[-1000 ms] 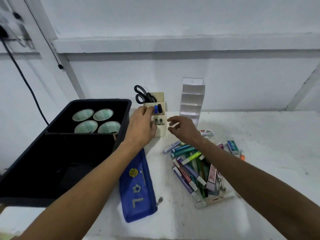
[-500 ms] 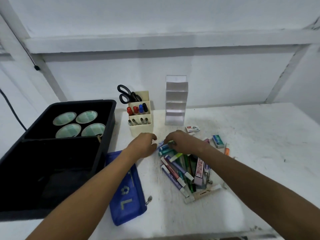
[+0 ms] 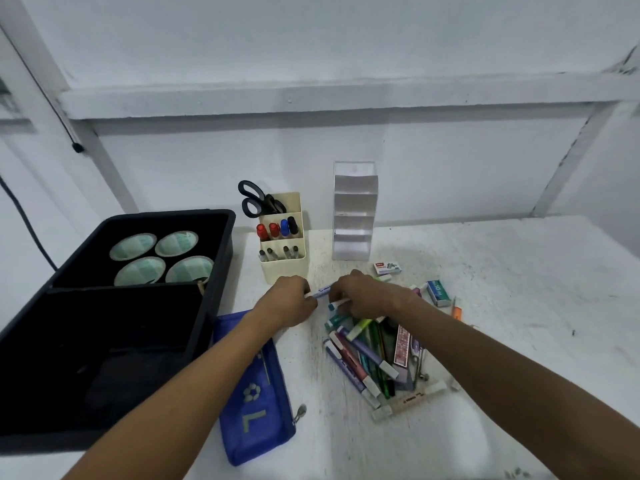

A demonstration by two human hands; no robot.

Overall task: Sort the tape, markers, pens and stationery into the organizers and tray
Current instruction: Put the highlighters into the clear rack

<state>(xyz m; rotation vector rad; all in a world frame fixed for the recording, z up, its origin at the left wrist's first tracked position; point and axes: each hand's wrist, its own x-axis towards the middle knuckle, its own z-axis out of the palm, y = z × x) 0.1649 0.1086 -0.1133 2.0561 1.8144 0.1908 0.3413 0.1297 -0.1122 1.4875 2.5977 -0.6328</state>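
Note:
A pile of markers and pens lies on the white table in front of me. At its near-left end my left hand pinches one end of a purple marker. My right hand is curled over the pile's top; its fingers touch the purple marker's other end and hold a white marker with a teal cap. The beige organizer behind my hands holds scissors and several markers. A clear tiered organizer stands to its right. The black tray holds several tape rolls.
A blue pencil pouch lies under my left forearm beside the tray. A staples box, a green box and an orange item lie right of the pile. The wall is close behind the organizers.
Both hands came back from the beige organizer down to the top of the pile. They now hold markers, and the camera has shifted to the right.

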